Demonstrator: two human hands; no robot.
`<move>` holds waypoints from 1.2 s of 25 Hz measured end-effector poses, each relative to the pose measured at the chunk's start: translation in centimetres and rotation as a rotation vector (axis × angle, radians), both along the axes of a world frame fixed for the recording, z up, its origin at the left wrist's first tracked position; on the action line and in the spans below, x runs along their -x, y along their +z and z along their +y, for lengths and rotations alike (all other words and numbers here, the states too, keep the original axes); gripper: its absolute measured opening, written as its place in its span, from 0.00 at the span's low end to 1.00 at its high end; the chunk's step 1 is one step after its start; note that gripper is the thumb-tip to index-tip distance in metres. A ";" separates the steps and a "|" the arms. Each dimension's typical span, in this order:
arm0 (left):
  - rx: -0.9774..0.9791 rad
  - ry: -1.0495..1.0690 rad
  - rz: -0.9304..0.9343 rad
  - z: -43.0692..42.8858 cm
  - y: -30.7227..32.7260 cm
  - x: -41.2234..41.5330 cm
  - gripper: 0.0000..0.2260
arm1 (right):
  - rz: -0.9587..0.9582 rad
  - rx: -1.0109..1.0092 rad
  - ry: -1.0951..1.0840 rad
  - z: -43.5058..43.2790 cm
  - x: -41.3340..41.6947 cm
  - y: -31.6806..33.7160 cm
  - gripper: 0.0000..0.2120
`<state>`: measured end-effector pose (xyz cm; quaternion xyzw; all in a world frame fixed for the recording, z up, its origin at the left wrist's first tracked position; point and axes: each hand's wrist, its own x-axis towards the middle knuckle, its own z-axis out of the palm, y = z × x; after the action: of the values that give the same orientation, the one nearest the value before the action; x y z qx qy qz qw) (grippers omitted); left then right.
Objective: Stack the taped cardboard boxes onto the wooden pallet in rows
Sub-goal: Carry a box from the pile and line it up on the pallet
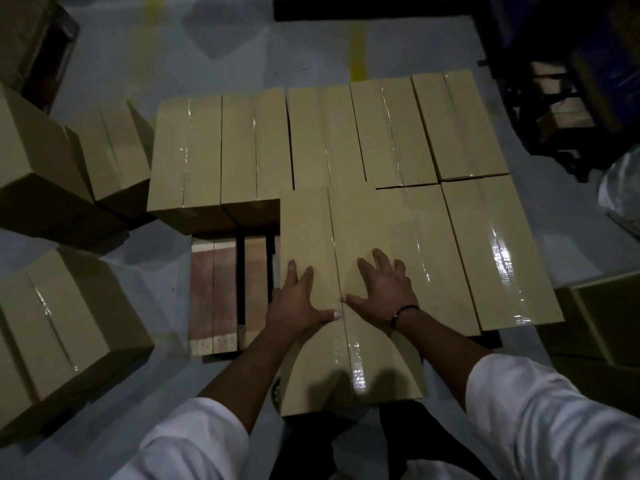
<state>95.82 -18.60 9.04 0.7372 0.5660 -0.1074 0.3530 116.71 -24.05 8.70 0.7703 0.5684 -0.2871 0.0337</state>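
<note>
A long taped cardboard box (343, 348) lies in front of me, its near end sticking out past the wooden pallet (221, 289). My left hand (298, 299) and my right hand (381, 289) both rest flat on its top with fingers spread, thumbs near the centre tape seam. A back row of several taped boxes (322, 140) covers the far side of the pallet. Two more boxes (485, 251) lie in the near row to the right. The pallet's bare slats show at the near left.
Loose taped boxes stand on the grey floor to the left (62, 327) and far left (110, 154). More cardboard (602, 320) sits at the right edge. Dark racking (568, 81) stands at the back right, and a yellow floor line (358, 53) runs beyond the pallet.
</note>
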 end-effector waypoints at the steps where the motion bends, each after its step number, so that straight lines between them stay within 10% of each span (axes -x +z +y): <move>1: -0.003 -0.001 -0.008 0.4 -0.9 -0.4 0.56 | 0.002 -0.001 0.000 0.4 -0.6 -0.9 0.45; 24: -0.160 0.129 -0.046 3.2 -28.7 -6.0 0.52 | -0.087 -0.062 0.095 4.7 -6.2 -27.0 0.33; 30: -0.114 0.134 -0.029 3.2 -29.0 -6.3 0.52 | -0.097 0.049 0.029 1.7 -5.5 -27.6 0.48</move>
<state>102.11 -15.41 -19.99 0.7181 0.6141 -0.0402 0.3249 122.25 -22.34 -18.88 0.7739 0.5700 -0.2627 0.0842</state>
